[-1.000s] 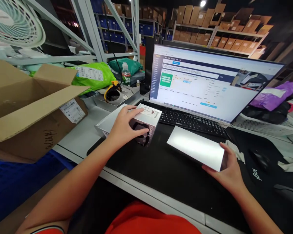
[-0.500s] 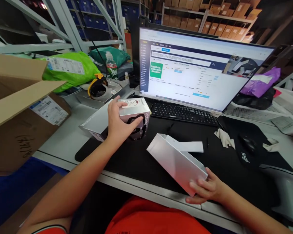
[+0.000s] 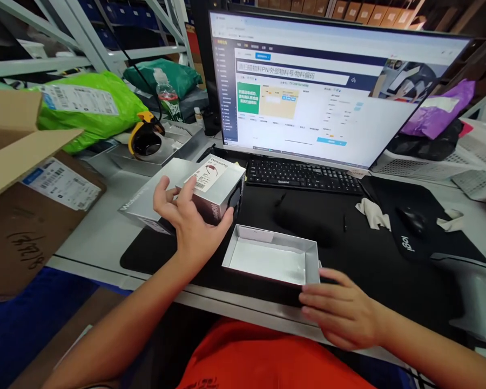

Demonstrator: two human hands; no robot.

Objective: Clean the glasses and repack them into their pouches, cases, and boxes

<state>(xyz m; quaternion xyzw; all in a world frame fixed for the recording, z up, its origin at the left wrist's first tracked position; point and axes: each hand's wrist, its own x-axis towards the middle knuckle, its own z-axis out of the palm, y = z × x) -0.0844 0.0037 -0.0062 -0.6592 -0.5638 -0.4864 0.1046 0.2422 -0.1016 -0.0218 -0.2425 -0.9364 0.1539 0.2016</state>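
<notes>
A small silver box [image 3: 225, 186] with a white label and the word "Wakening" stands on the black desk mat. My left hand [image 3: 194, 227] is at its near side, fingers spread, the index fingertip by the label and the thumb at the right edge; whether they touch is hard to tell. Directly left of it is another silver box [image 3: 154, 189], partly hidden by that hand. In front lies a shallow silver open box part [image 3: 267, 262], hollow side up. My right hand [image 3: 344, 308] is at its right end, fingers stretched out, gripping nothing.
Behind the mat stand a keyboard [image 3: 303, 176] and a monitor [image 3: 291, 124]. A mouse [image 3: 413, 220] and a barcode scanner [image 3: 476, 302] are at right. An open cardboard carton [image 3: 32, 232], a green parcel [image 3: 101, 108] and a yellow-black tape roll [image 3: 146, 140] are at left.
The shallow box part has gone from tilted in my right hand to lying flat on the mat, and that hand has let go. My left hand has loosened from the small box, fingers spreading.
</notes>
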